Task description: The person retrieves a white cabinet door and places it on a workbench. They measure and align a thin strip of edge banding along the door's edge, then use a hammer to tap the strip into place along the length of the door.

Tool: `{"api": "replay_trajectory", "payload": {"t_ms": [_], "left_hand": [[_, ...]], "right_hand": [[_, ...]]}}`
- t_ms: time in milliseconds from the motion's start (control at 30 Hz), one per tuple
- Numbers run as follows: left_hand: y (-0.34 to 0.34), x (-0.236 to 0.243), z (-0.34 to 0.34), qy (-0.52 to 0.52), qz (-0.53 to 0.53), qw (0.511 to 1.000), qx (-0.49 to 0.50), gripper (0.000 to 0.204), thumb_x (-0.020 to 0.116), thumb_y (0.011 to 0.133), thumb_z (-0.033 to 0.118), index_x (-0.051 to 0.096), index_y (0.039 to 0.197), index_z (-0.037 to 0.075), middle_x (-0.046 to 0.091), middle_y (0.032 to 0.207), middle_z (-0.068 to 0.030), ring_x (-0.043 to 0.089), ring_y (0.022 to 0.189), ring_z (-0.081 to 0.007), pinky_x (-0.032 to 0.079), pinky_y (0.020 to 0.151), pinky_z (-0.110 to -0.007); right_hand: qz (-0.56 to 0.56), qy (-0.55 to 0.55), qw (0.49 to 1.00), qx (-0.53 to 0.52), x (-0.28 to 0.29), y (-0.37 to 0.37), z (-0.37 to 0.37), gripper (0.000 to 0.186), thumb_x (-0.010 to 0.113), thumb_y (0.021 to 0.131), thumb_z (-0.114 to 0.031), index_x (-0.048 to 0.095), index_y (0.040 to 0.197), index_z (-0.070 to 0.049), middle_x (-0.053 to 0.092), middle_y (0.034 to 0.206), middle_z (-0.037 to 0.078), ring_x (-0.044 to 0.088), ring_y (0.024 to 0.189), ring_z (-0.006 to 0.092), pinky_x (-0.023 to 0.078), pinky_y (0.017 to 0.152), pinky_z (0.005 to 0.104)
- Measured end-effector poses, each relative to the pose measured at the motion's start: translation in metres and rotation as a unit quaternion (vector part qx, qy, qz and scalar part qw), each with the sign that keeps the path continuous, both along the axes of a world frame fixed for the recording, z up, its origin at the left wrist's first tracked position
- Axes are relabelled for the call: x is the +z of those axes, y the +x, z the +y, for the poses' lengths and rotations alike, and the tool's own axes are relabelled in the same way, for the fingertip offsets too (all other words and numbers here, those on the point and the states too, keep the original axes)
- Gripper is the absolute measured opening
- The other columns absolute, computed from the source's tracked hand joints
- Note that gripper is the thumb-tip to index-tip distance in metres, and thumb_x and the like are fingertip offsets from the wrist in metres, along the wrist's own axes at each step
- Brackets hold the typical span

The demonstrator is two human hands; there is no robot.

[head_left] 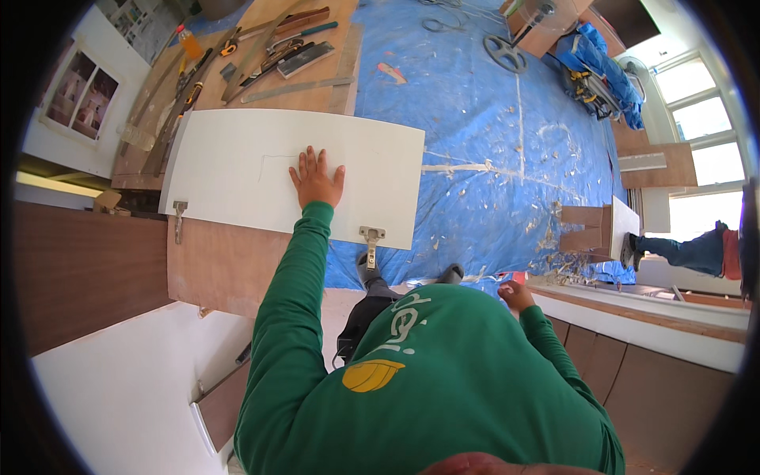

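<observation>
Overhang seemed the chief weakness: the white panel (229,170) lay left of centre, across a wooden bench (226,261), and its right end reached past the wood, above a blue floor sheet (475,103). The left hand (317,186) rested on the panel's face, palm down and fingers spread, gripping nothing. The right hand (518,297) was off to the right, well apart from the panel, its fingers bent; whether they held anything could not be told.

A push down toward the unsupported right end could have tipped the panel, since only one palm steadied it and nothing visible clamped it. A sideways push could have let it slide, as a flat palm gave only friction.

The right hinge (372,241) jutted from the near edge close to the person's legs, so a step forward might have snagged it; the left hinge (180,222) could have caught on the wood below. On the far side, a metal strip (297,89) lay near the panel's edge, and shoving the panel that way might have scuffed it. Scraps on the floor sheet could have upset footing.
</observation>
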State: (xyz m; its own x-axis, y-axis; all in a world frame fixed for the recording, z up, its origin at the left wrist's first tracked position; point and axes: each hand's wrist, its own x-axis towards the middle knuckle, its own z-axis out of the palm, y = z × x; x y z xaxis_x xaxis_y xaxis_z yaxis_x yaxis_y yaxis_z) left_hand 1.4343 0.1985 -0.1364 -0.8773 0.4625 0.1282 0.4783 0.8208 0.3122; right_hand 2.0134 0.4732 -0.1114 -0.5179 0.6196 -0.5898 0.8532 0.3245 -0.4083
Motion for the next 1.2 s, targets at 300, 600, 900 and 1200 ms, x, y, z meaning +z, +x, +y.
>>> {"api": "replay_trajectory", "payload": {"t_ms": [300, 600, 900, 1200], "left_hand": [[-0.002, 0.010, 0.002, -0.021, 0.006, 1.000, 0.020, 0.070, 0.048, 0.099, 0.054, 0.040, 0.156, 0.014, 0.029, 0.167, -0.0114, 0.022, 0.156, -0.0287, 0.007, 0.126, -0.057], [-0.003, 0.016, 0.015, -0.059, -0.028, 0.989, 0.133, 0.072, 0.041, 0.102, 0.055, 0.031, 0.161, 0.015, 0.022, 0.170, -0.0105, 0.016, 0.157, -0.0286, 0.003, 0.126, -0.056], [0.027, 0.016, 0.089, -0.057, -0.042, 0.932, 0.357, 0.070, 0.043, 0.103, 0.052, 0.031, 0.161, 0.014, 0.021, 0.169, -0.0132, 0.015, 0.157, -0.0315, 0.007, 0.126, -0.055], [0.026, 0.019, 0.099, -0.073, -0.029, 0.927, 0.367, 0.070, 0.048, 0.101, 0.050, 0.034, 0.160, 0.015, 0.024, 0.168, -0.0123, 0.017, 0.157, -0.0306, 0.008, 0.127, -0.052]], "right_hand": [[0.091, -0.048, 0.980, 0.169, 0.059, -0.217, 0.018, 0.032, 0.069, 0.094, -0.024, 0.070, 0.117, -0.001, 0.074, 0.108, 0.017, 0.071, 0.099, 0.0295, 0.055, 0.085, 0.0395], [0.308, 0.010, 0.882, 0.356, 0.052, -0.399, 0.088, 0.027, 0.065, 0.095, -0.015, 0.071, 0.119, -0.003, 0.067, 0.126, 0.020, 0.061, 0.117, 0.0372, 0.048, 0.102, 0.0439], [0.316, -0.081, 0.741, 0.587, -0.006, -0.539, 0.124, 0.060, 0.057, 0.099, -0.016, 0.037, 0.152, 0.005, 0.039, 0.156, 0.029, 0.043, 0.141, 0.0442, 0.037, 0.117, 0.0466], [0.340, -0.084, 0.712, 0.609, -0.011, -0.530, 0.143, 0.072, 0.060, 0.096, -0.009, 0.024, 0.156, 0.007, 0.029, 0.160, 0.031, 0.044, 0.138, 0.0491, 0.041, 0.113, 0.0482]]}}
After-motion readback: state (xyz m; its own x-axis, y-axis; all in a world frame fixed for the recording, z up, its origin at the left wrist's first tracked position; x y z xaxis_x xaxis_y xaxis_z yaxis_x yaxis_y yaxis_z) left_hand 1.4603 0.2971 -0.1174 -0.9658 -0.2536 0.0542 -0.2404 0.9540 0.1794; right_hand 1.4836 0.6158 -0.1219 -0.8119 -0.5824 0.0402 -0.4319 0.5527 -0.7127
